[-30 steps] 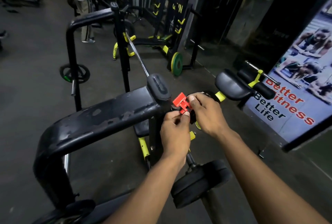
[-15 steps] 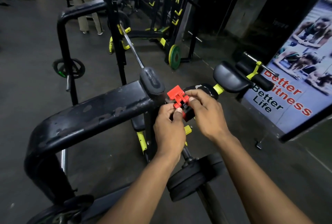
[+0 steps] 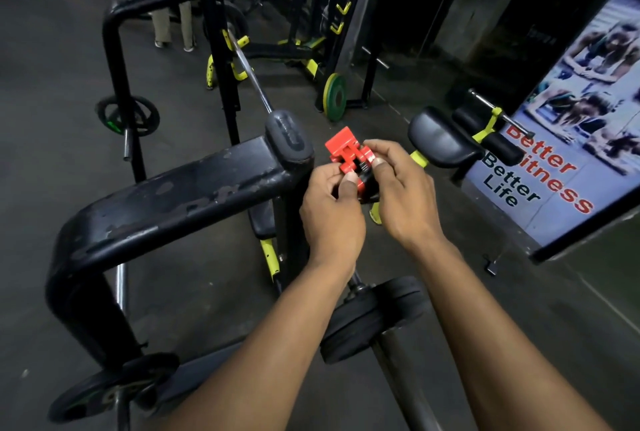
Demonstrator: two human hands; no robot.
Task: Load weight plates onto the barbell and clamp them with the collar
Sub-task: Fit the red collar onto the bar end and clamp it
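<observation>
A red and black collar is held between both hands beside the rack's upright. My left hand pinches its near side with thumb and fingers. My right hand grips it from the right, its thumb on the collar. The collar's red lever stands up. The silver barbell runs away from the rack's padded top toward the far rack. Below my forearms a black weight plate sits on a bar sleeve.
A black steel rack frame fills the left. A plate hangs low on it, another plate farther back. A green plate leans by a far rack. A padded bench, a wall poster and a standing person are around.
The view has tipped a little, so the scene sits slightly higher and left. Both hands stay on the collar, with its red lever now raised further.
</observation>
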